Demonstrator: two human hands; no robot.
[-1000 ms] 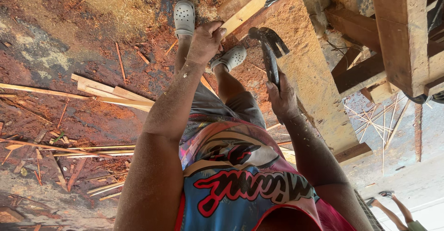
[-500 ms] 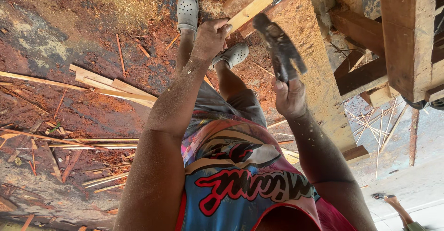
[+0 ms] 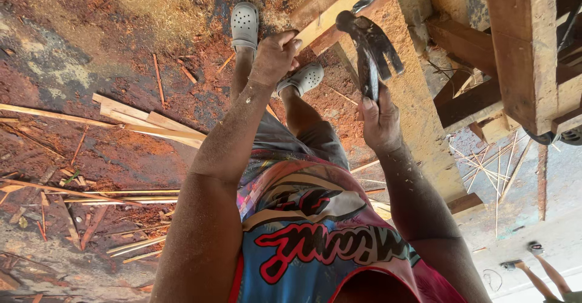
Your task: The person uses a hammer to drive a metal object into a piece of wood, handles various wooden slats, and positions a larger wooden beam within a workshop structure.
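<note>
**Hammer up, strip pinned on the sawdust-coated block**

Here's the left hand (image 3: 274,57), grip closed around the pale, narrow wooden strip (image 3: 339,7), thumb and fingers pinching it near its lower end. That strip runs up and away from the hand, lying along the edge of the big sawdust-coated wooden block (image 3: 418,103), our landmark. Over to the right hand (image 3: 379,121): grip wrapped tight around the handle of the dark steel claw hammer (image 3: 371,45), its head raised above the hand and hovering just beside the strip, over the block's face. Head and strip look close, but whether they touch I cannot tell.

Below the block, on the side toward the left hand, two feet in grey perforated clogs (image 3: 245,27) stand on the red-brown, sawdust-strewn floor (image 3: 91,54), one clog right under the left hand. Farther from the block, thin pale wood offcuts (image 3: 145,121) lie scattered across that floor. On the block's far side, heavy brown timber beams (image 3: 521,48) cross one another. Nearest the camera, a bright blue and pink printed vest (image 3: 315,242) fills the bottom of the view.
</note>
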